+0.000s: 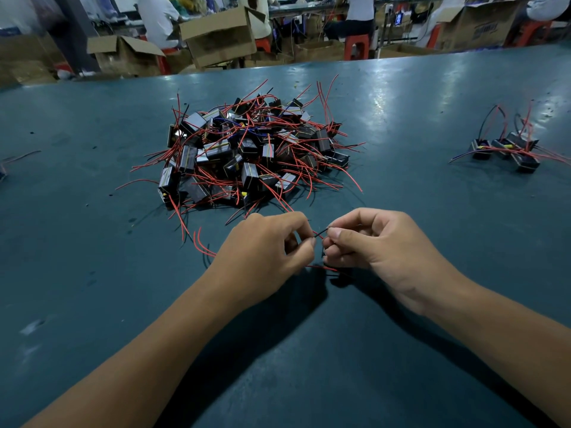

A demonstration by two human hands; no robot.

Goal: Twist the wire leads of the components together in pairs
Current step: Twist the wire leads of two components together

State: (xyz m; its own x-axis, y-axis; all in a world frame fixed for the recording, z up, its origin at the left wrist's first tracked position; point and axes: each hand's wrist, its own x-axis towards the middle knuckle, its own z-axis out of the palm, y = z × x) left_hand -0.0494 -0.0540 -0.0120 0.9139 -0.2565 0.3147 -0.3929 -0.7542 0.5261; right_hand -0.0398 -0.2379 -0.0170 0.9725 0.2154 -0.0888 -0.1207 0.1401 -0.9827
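where the two hands meet just above the desk (92, 273), thin wire leads (319, 233), one black and one red, cross in the small gap between the fingertips. the left hand (265, 251) has its fingers curled in, pinching the leads between thumb and forefinger; the right hand (367, 239) mirrors it, fingers curled and nipping the black lead at its tip. more red wire trails out under the left hand and along the desk below both palms, and the component those leads belong to is hidden beneath the hands. just beyond the knuckles sits the big pile of components (247, 152), small dark blocks tangled in red leads. well off to the right stands a small group of components (506, 149) with leads sticking up. cardboard boxes (222, 35) and seated people fill the far background.
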